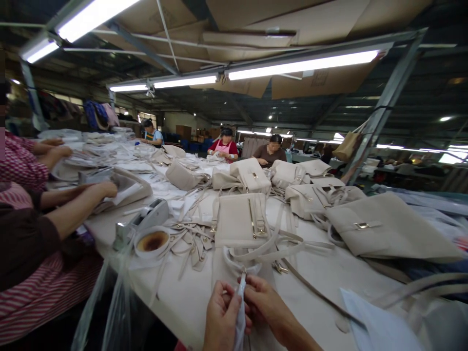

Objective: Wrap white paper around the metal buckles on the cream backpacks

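At the table's near edge, my left hand (222, 314) is closed, thumb and fingers pinching a narrow strip of white plastic wrap (239, 314). Opposite it, my right hand (268, 304) pinches the same strip near its upper end; the fingertips partly cover it. Beyond my fingers, a loop of beige strap (252, 256) with crumpled white wrapping runs up toward a beige bag (234, 219). That bag lies flat, with a gold zipper and small gold buckles. Gold metal clips (280, 267) rest to the right of the strap.
Loose beige straps (193, 243), a tape dispenser (153, 214) and a round dish with a brown stain (151, 242) lie to the left. Several beige bags (252, 175) crowd the far side. Another flat bag (387, 226) lies right, above white sheets (376, 317). Co-workers sit around the table.
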A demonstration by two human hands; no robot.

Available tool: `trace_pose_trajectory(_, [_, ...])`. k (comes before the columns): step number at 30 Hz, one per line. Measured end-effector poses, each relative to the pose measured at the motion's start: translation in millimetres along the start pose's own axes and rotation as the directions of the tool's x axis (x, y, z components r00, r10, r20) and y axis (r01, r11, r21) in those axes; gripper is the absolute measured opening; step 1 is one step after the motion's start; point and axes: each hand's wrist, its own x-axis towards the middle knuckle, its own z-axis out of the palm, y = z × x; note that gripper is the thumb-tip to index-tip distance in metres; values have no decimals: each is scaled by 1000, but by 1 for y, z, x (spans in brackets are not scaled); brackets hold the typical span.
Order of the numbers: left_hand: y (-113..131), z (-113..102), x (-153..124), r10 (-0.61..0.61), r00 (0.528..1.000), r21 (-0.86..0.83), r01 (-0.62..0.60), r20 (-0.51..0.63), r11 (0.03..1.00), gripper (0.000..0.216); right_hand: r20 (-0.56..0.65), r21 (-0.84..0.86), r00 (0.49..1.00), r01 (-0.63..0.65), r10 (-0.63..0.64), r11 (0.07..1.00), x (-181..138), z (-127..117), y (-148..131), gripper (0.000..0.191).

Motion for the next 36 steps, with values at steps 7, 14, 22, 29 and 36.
trace_pose_trajectory(7, [7,4,-2,-31,1000,0,31,5,1000,59,87,400,992,-120,92,909,-3,-5,-2,54])
trace_pose_trajectory(14, [19,12,-8,-68,997,46,66,46,997,63,126,409,989,-121,75,904,2,-10,3,64])
trace_pose_trajectory(22, [10,6,-3,-34,998,38,32,55,999,56,94,358,993,-100,71,928,2,-12,3,48])
trace_pose_trajectory(29, [32,0,2,-161,981,59,156,105,986,55,151,379,983,39,-103,925,5,-18,16,47])
trace_pose_trajectory(36, [38,2,7,-244,962,83,236,118,968,57,94,368,992,42,-82,929,8,-13,16,54])
